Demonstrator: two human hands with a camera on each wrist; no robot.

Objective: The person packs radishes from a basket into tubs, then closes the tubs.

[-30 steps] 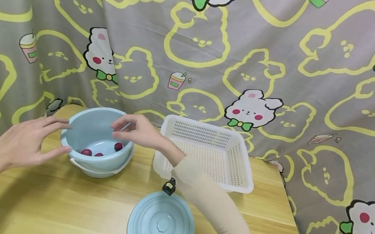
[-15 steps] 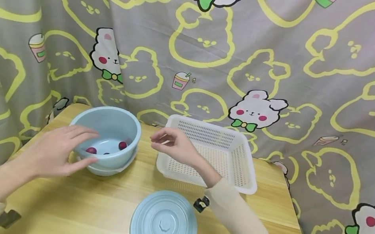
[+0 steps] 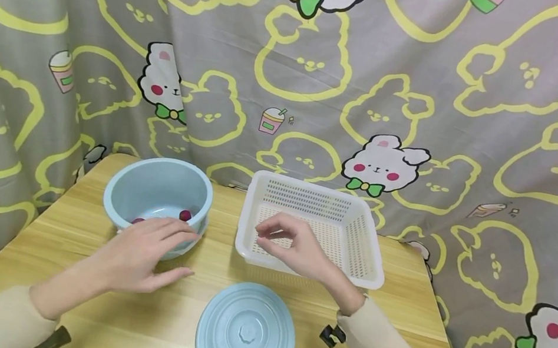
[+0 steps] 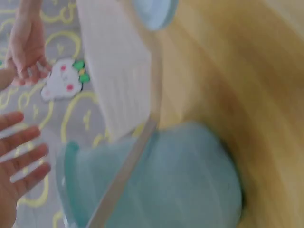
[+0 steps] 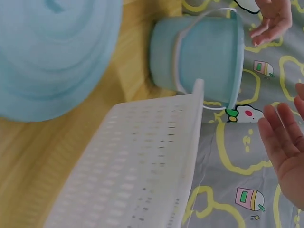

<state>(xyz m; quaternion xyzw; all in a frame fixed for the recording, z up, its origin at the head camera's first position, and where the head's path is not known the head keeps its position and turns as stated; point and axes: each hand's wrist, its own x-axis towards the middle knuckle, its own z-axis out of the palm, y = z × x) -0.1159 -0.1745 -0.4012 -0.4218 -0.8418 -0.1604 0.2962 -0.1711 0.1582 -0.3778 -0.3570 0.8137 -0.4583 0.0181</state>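
Your left hand (image 3: pixel 141 256) hovers at the near side of the blue bowl (image 3: pixel 158 193), fingers spread and relaxed, gripping nothing — whether it touches the wall, I can't tell. Dark red fruits (image 3: pixel 185 215) lie in the bowl on the desk (image 3: pixel 79 300). Your right hand (image 3: pixel 295 247) hangs over the white basket (image 3: pixel 349 243), fingers loosely curled, empty. The blue lid (image 3: pixel 246 333) lies nearest you.
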